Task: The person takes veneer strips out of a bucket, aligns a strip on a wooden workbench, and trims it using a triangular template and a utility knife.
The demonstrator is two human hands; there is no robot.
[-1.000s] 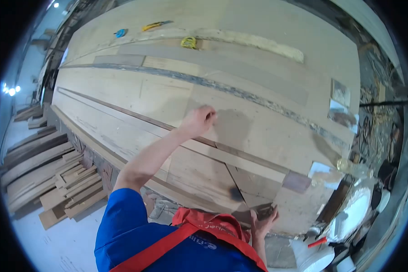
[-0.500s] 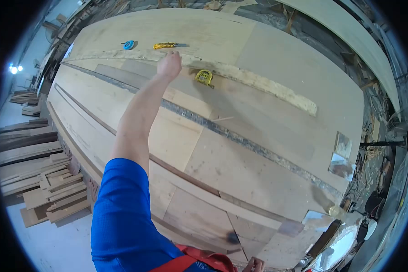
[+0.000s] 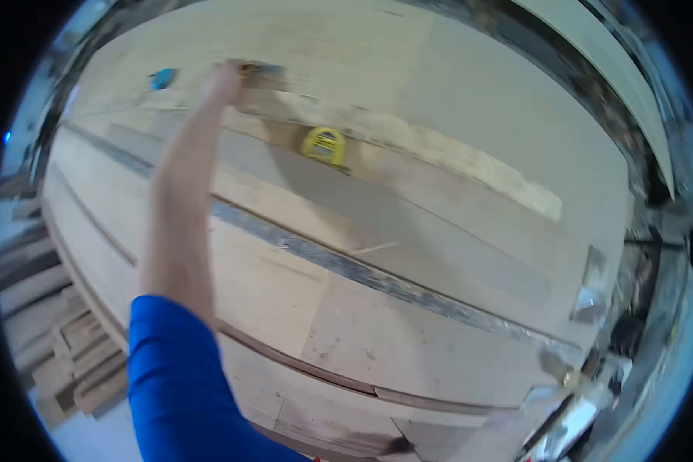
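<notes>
My left hand [image 3: 225, 83] reaches to the far part of the wooden table [image 3: 500, 85], its fingers closed round the yellow utility knife [image 3: 248, 71]. The blade end points right and is blurred. A blue tape measure [image 3: 162, 78] lies to the left of the hand. To its right, a yellow tape measure [image 3: 324, 146] rests beside a rough pale strip [image 3: 454, 154]. A long grey speckled strip [image 3: 346, 266] crosses the table nearer to me. My right hand is out of view.
Stacked boards [image 3: 77, 346] lie on the floor at the lower left. A thin brown strip [image 3: 300, 366] runs along the near part of the table. Bottles and clutter [image 3: 585, 385] stand at the lower right edge.
My left hand has gone from above the table's middle to the knife and closed on it. My right hand has left the view. The camera view has shifted.
</notes>
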